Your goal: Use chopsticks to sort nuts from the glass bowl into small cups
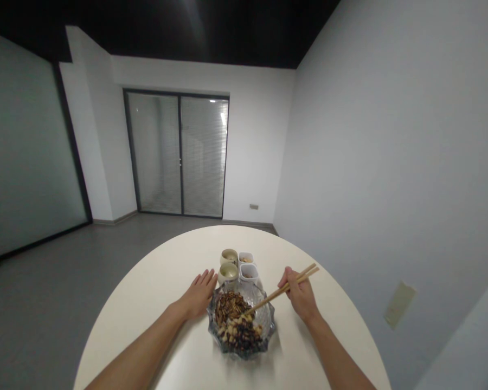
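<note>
Table point(146, 303) with round pale top could catch fallen food, in my judgement, if the heap is pushed too strongly against the low side of the glass bowl point(265, 323). This bowl stands on it between the two hands, and it could slide or turn under a sideways push, because the left hand point(199, 295) only lies flat just beside it, fingers straight and slightly spread; whether it touches the glass, I cannot tell. The right hand point(300, 295) has its fingers closed around wooden chopsticks point(271, 296), and a careless turn of this wrist might also tip the bowl. Near cup point(223, 280), far cup point(223, 260), near dish point(250, 268) and far dish point(246, 254) stand close behind, so a bowl that shifts forward might knock them. Smooth small pieces could escape if the tips cross. As for its look, the bowl is clear, with patterned wall and pointed, wavy rim. Slender brown seeds point(230, 307) fill its far left part; pale nuts point(229, 331) and small, almost black pieces point(244, 341) lie nearer, while some inner wall at right is bare.
</note>
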Tool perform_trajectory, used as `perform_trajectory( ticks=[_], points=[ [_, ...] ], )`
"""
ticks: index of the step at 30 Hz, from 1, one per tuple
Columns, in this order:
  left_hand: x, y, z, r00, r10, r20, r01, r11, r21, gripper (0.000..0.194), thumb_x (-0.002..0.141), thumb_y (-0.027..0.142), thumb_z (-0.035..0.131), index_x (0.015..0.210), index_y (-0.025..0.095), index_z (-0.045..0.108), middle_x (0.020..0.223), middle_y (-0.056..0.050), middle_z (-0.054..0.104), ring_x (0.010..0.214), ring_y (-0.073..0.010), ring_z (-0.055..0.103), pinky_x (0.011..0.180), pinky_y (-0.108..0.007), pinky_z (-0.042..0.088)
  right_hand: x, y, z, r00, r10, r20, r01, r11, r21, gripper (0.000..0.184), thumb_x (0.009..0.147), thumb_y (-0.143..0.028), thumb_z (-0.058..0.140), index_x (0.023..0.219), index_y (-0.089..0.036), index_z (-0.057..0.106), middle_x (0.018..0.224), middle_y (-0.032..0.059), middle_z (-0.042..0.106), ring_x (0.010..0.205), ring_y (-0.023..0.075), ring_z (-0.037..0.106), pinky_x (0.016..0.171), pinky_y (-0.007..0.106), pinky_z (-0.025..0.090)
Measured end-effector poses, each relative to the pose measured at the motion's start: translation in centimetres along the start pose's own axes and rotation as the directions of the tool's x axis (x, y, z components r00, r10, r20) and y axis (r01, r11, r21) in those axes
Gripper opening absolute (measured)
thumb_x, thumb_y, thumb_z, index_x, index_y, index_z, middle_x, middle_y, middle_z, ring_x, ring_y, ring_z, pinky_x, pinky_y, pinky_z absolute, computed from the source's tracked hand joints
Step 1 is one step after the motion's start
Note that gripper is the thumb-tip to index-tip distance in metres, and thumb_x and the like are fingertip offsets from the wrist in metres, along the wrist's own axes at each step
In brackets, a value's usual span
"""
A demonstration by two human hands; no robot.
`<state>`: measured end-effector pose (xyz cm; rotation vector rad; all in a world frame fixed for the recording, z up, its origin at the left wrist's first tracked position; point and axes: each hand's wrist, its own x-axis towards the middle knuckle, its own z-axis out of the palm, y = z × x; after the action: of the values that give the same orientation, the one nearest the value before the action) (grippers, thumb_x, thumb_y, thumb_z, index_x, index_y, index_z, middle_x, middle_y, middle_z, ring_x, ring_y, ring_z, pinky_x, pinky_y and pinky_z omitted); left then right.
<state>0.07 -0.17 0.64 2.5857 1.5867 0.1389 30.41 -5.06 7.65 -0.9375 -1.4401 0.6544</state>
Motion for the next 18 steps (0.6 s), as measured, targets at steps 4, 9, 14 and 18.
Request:
perform_trajectory(
  ticks=[4,9,14,18],
  points=[
    [0.0,0.0,0.0,1.000,0.004,0.011,-0.004,1.000,0.022,0.062,0.094,0.030,0.037,0.150,0.009,0.019,0.155,-0.015,0.009,0.142,-0.0294,0.005,0.113,-0.045,0.013,-0.1,0.1,0.0,0.999,0.047,-0.004,-0.047,0.999,-0.003,0.059,0.087,-0.065,0.043,0.054,-0.017,0.057,0.039,-0.0048,0.036,0.035,0.0087,0.034,0.034,0.021,0.024],
    [0.0,0.0,-0.1,1.000,0.007,0.011,-0.007,1.000,0.022,0.063,0.094,0.030,0.038,0.150,0.007,0.019,0.155,-0.016,0.009,0.142,-0.0297,0.005,0.113,-0.044,0.013,-0.1,0.2,-0.1,1.000,0.014,-0.002,-0.014,1.000,-0.015,0.059,0.089,-0.063,0.041,0.056,-0.017,0.057,0.040,-0.0044,0.037,0.036,0.0093,0.036,0.034,0.021,0.026],
    [-0.3,0.4,-0.7,0.999,-0.005,0.034,0.004,0.999,0.039,0.063,0.093,0.026,0.037,0.150,0.009,0.018,0.155,-0.015,0.009,0.142,-0.0284,0.006,0.113,-0.044,0.014,0.1,-0.5,-0.3,0.996,-0.068,-0.053,0.068,0.998,0.007,0.065,0.092,-0.063,0.032,0.051,-0.018,0.054,0.044,-0.0028,0.036,0.039,0.0101,0.034,0.036,0.022,0.028],
    [-0.3,0.6,-0.9,0.999,-0.009,0.044,0.008,1.000,0.029,0.064,0.093,0.027,0.038,0.150,0.008,0.018,0.155,-0.016,0.008,0.142,-0.0293,0.005,0.113,-0.044,0.012,0.1,-1.0,-0.5,0.995,-0.057,-0.080,0.059,0.998,0.030,0.066,0.091,-0.065,0.032,0.048,-0.019,0.052,0.044,-0.0025,0.036,0.041,0.0105,0.033,0.037,0.023,0.027]
  ],
)
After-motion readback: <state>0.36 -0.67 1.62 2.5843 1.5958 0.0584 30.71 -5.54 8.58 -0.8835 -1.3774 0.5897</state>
